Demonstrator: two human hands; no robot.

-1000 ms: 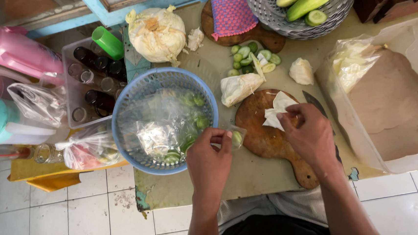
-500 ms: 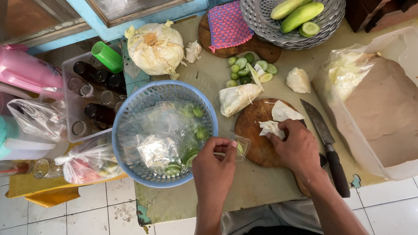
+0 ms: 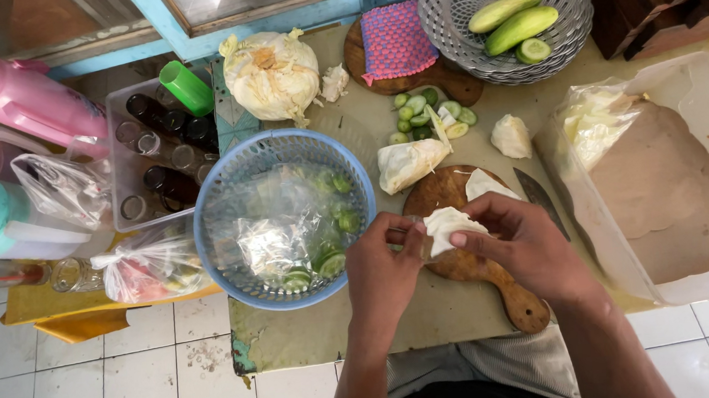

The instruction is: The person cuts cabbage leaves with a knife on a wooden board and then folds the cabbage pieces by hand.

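Left hand: back turned up, fingers curled inward, thumb side facing the right hand. Wrist straight; bare forearm runs down and slightly left to the lower edge of view.

Right hand: back turned up, fingers extended leftward and pinched closed, thumb above, index below. Bare forearm runs down and right, at a steeper angle than the left.

Both hands: meet at the fingertips, close together, in front of the torso, grip closed.
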